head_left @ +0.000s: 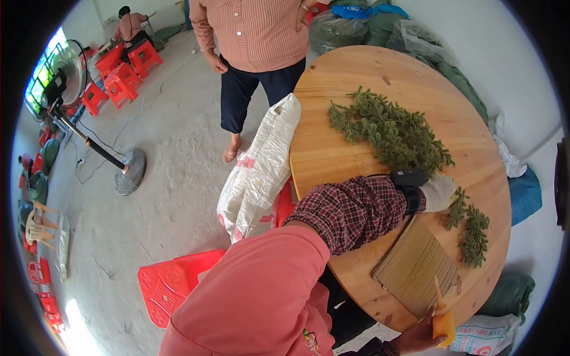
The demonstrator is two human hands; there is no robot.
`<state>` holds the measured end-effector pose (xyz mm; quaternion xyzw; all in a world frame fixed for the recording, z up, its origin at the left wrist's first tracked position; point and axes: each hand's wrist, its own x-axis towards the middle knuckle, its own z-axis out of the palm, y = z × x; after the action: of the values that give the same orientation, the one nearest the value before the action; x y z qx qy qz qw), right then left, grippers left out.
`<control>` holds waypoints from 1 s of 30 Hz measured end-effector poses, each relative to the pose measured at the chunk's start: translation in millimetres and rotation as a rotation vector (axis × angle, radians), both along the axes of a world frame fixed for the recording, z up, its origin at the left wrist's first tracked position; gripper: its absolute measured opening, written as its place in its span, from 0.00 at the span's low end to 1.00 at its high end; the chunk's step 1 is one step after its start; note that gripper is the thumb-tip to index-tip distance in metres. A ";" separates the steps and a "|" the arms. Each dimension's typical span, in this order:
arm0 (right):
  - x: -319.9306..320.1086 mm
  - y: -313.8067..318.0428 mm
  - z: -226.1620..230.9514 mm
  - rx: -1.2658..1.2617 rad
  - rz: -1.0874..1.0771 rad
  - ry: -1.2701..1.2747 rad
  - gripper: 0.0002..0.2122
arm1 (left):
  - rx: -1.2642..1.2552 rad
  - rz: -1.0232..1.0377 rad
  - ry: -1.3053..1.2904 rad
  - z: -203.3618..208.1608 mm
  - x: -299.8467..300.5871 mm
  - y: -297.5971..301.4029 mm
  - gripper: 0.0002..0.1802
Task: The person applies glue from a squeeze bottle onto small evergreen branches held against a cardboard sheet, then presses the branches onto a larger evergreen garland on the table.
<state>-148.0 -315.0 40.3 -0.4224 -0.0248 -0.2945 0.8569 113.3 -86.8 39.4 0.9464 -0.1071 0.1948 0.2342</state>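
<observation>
Head view: nearest, our right hand (418,337) grips one yellow squeeze bottle (443,330), fingers wrapped round its body, nozzle directed away from the palm. Just beyond lies one ribbed brown board (415,268), flat on one round wooden table (338,167).

Our gloved left hand (438,193) reaches over the table beside two small green clumps (474,237). Its fingers are partly hidden; we cannot tell whether they pinch a sprig. One large green pile (395,127) lies past the left forearm.

For good handling, we judge it best to hold the bottle by its body, squeeze lightly, and keep the nozzle tip clear of glove and sleeve. We should take a sprig by its stem so the needles are not crushed.

Beyond the table edge we count one red stool (172,286) on the floor, one white sack (261,166), one standing person (252,38) and one floor fan (89,139). Farthest, one seated person (129,28) has three red stools (122,83) nearby.
</observation>
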 end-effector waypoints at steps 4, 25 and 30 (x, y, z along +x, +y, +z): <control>1.0 -5.5 -0.9 0.011 0.141 0.058 0.26 | 0.103 0.029 -0.074 -4.4 13.8 18.5 0.19; -6.6 -13.1 -6.7 -0.231 0.077 0.212 0.31 | -0.317 -0.217 -0.056 52.9 -35.7 -36.2 0.18; -11.0 17.6 10.5 -0.238 0.030 0.341 0.28 | -0.358 -0.202 -0.054 47.6 -38.2 -28.6 0.20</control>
<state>-159.1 -297.4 50.8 -0.5641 0.0799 -0.2010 0.7969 75.1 -115.4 86.9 0.8686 -0.1712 0.2118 0.4139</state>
